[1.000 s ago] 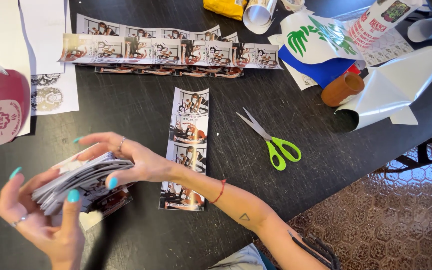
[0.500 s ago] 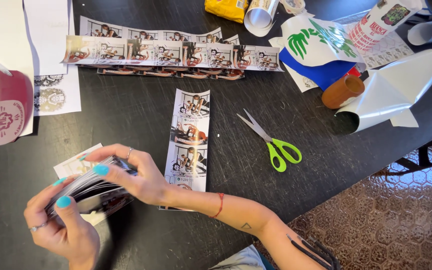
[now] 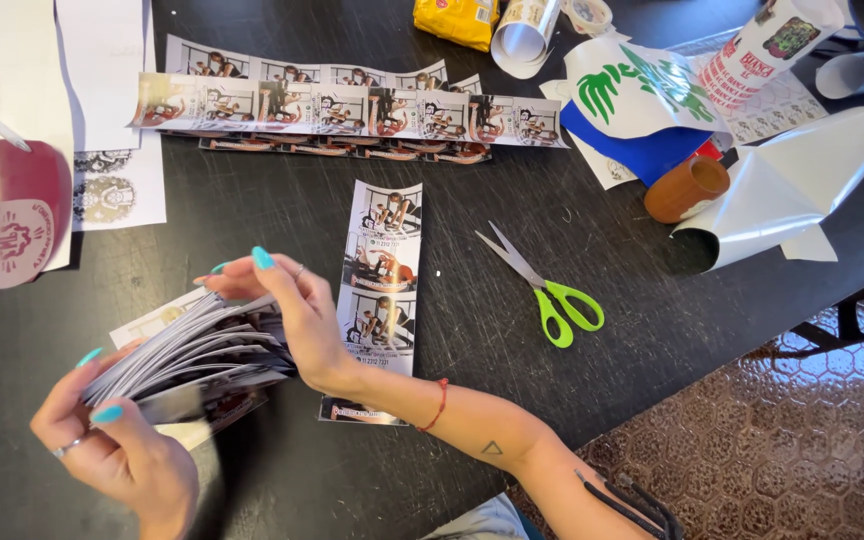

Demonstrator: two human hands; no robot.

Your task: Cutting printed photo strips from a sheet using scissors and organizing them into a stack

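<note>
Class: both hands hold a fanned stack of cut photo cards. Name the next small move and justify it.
Probably square the stack of cards: the right hand presses on top, the left hand grips beneath, and the card edges splay unevenly, so tapping them flush seems likely before putting them down.

Hands: you've got two in view, left hand (image 3: 117, 445) and right hand (image 3: 287, 310)
Scissors (image 3: 544, 285): one green-handled pair on your bench
Vertical photo strip (image 3: 380, 280): one
Brown bottle (image 3: 685, 188): one
Stack of prints (image 3: 192, 355): one, too many sheets to count
</note>
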